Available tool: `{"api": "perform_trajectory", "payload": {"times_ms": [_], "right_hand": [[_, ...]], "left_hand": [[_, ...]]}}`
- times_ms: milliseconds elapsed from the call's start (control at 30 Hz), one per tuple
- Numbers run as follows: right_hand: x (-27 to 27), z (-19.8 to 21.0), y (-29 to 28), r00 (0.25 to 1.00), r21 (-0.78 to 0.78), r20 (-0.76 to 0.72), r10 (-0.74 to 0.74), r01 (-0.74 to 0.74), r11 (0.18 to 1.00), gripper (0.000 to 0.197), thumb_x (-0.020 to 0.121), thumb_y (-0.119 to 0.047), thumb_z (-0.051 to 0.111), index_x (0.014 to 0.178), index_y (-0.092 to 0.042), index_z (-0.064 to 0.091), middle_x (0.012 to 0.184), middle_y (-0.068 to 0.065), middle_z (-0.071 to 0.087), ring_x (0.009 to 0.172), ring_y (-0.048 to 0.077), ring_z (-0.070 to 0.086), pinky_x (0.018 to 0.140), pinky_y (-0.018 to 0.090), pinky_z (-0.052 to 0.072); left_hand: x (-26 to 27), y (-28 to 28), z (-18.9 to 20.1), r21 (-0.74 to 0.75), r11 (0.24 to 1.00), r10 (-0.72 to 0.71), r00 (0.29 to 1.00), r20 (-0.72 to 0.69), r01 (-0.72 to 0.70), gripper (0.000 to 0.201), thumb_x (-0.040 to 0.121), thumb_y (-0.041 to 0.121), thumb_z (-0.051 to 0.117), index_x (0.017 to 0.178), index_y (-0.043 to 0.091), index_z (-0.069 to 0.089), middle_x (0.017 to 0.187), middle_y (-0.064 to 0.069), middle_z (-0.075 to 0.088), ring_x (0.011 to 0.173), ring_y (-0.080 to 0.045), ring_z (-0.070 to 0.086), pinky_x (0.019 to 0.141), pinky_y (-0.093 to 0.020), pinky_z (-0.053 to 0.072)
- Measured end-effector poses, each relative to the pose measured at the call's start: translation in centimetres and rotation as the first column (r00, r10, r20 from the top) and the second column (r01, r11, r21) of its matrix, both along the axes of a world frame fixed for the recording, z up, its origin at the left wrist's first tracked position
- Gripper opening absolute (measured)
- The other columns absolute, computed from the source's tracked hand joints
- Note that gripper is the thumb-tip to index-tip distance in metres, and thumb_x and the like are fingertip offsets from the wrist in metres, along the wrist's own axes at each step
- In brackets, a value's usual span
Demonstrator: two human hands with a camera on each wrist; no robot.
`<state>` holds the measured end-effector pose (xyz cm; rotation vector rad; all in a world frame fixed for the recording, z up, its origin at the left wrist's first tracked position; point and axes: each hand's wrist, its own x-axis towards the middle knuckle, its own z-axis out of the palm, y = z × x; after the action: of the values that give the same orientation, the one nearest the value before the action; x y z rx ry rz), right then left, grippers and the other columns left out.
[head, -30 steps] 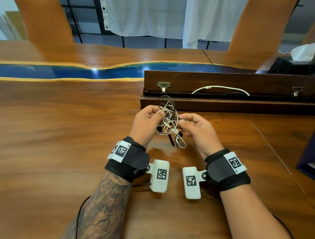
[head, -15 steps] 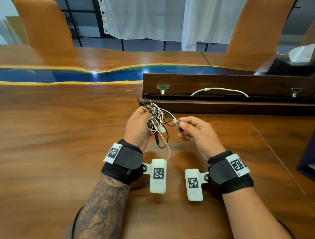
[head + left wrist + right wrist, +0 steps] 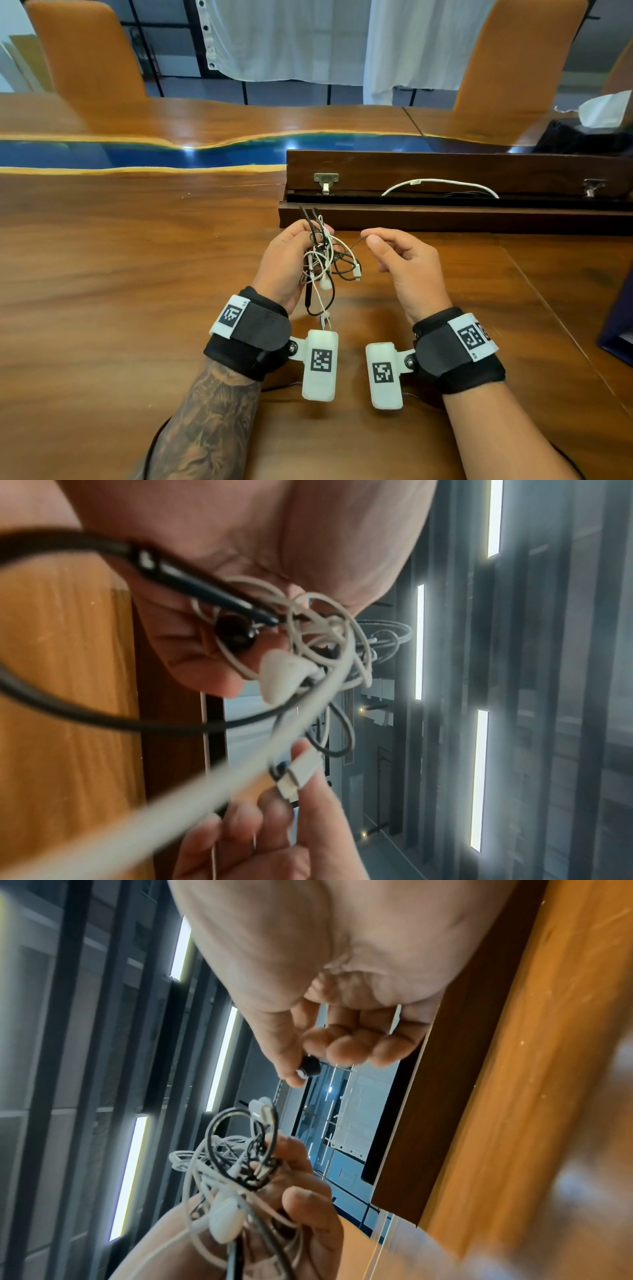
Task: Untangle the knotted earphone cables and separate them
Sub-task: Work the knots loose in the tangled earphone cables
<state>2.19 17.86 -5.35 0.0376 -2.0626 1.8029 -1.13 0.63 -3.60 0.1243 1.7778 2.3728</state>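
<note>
A tangle of white and black earphone cables hangs from my left hand, which grips the bundle above the wooden table. A white earbud and a white plug dangle from it. My right hand is a little to the right and pinches a black earbud between thumb and forefinger, a thin black cable running back to the bundle. In the left wrist view the tangle shows a white earbud, a black earbud and the plug. The right wrist view shows the tangle.
A long dark wooden box lies open just behind the hands, with a white cable in it. A blue resin strip crosses the table. Orange chairs stand at the far side. A dark blue object sits at the right edge.
The hands have drawn apart. My right hand has pulled a black cable end out to the right, while the left keeps the bundle and more cable hangs loose below it.
</note>
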Motion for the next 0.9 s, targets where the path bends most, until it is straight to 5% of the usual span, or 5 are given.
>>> {"api": "perform_trajectory", "payload": {"times_ms": [267,433,600,733,900], "right_hand": [[0.4,0.3,-0.8,0.964,-0.076,0.148,0.219,-0.210,0.975,0.038,0.095,-0.049,0.054,0.109,-0.022,0.077,0.100,0.001,0.073,0.090,0.011,0.065,0.074,0.027,0.054],[0.5,0.4,-0.7,0.957,-0.039,0.130,0.259,-0.256,0.966,0.017,0.095,-0.015,0.066,0.110,-0.020,0.072,0.097,0.001,0.076,0.087,0.014,0.071,0.074,0.026,0.056],[0.4,0.4,-1.1,0.951,-0.079,0.140,0.277,-0.269,0.960,0.027,0.095,0.003,0.060,0.115,-0.014,0.064,0.094,0.001,0.079,0.083,0.013,0.073,0.069,0.022,0.055],[0.2,0.2,-1.1,0.964,-0.085,0.154,0.217,-0.206,0.975,0.022,0.096,-0.003,0.061,0.113,-0.017,0.063,0.095,-0.004,0.078,0.089,0.008,0.072,0.072,0.016,0.052],[-0.1,-0.2,-0.5,0.989,0.105,0.024,-0.145,0.142,0.984,0.023,0.089,-0.021,0.074,0.102,-0.034,0.061,0.115,-0.007,0.062,0.100,0.008,0.060,0.084,0.024,0.049]], "left_hand": [[-0.1,0.1,-0.1,0.067,0.997,0.022,1.000,0.018,-0.023,0.020,0.098,0.007,0.047,0.093,0.009,0.066,0.075,-0.007,0.067,0.059,-0.016,0.052,0.051,-0.030,0.042],[-0.4,-0.1,-0.4,0.113,0.992,0.057,0.998,0.015,-0.058,0.020,0.098,0.009,0.047,0.090,0.009,0.066,0.082,-0.009,0.062,0.067,-0.018,0.051,0.057,-0.028,0.041],[-0.5,0.1,-0.9,0.084,0.996,0.021,0.998,-0.055,-0.016,0.025,0.086,0.017,0.056,0.102,-0.001,0.065,0.089,-0.013,0.067,0.080,-0.029,0.060,0.072,-0.039,0.049],[-0.3,-0.1,-0.7,0.078,0.997,-0.002,0.995,-0.102,0.010,0.014,0.089,0.014,0.058,0.096,0.003,0.064,0.086,-0.011,0.067,0.074,-0.024,0.063,0.067,-0.036,0.051],[-0.3,0.0,-1.0,0.056,0.998,0.043,0.994,-0.099,-0.038,0.010,0.092,0.010,0.059,0.099,0.006,0.066,0.079,-0.007,0.066,0.068,-0.020,0.055,0.062,-0.033,0.041]]}}
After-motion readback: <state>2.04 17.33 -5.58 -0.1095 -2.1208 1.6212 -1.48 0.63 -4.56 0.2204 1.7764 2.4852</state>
